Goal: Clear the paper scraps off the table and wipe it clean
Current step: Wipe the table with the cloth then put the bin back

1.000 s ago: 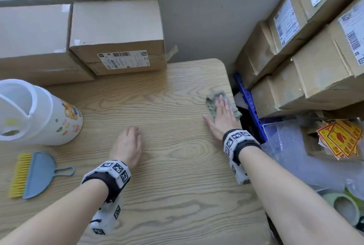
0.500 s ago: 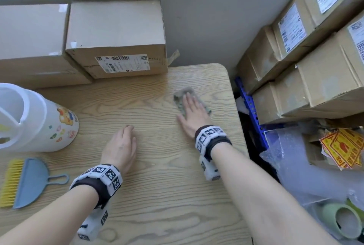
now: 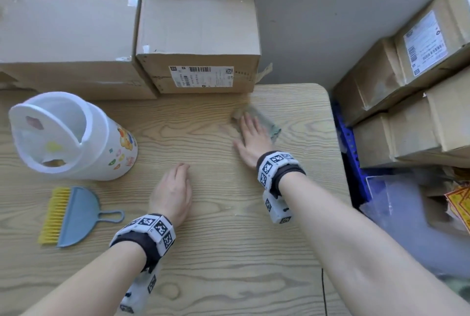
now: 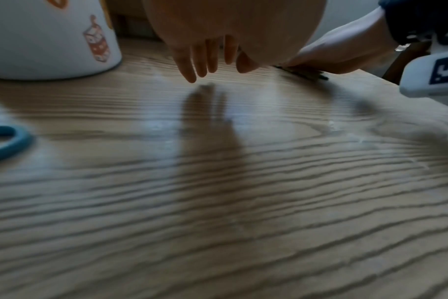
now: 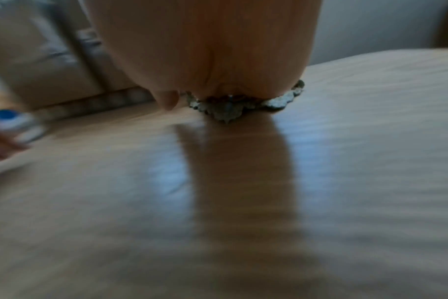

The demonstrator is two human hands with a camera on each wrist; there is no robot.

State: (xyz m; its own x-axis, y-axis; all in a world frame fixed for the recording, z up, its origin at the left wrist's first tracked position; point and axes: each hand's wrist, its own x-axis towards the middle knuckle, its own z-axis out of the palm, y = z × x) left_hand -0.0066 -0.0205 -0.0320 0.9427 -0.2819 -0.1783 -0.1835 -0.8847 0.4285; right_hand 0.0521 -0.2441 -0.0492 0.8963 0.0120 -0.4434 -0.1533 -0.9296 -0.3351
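Right hand (image 3: 251, 137) presses cloth (image 3: 273, 130) flat on table (image 3: 229, 252).

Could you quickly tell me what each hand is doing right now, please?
Left hand: open, holding nothing, over the table.
Right hand: open, flat, pressing the cloth.

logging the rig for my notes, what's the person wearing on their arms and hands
Both forearms are bare, no sleeves or gloves. The left hand and right hand each have a dark wrist strap ringed with white blocks carrying black-and-white square markers. A white camera housing with the same kind of markers hangs under each wrist. No cables on the arms are visible.
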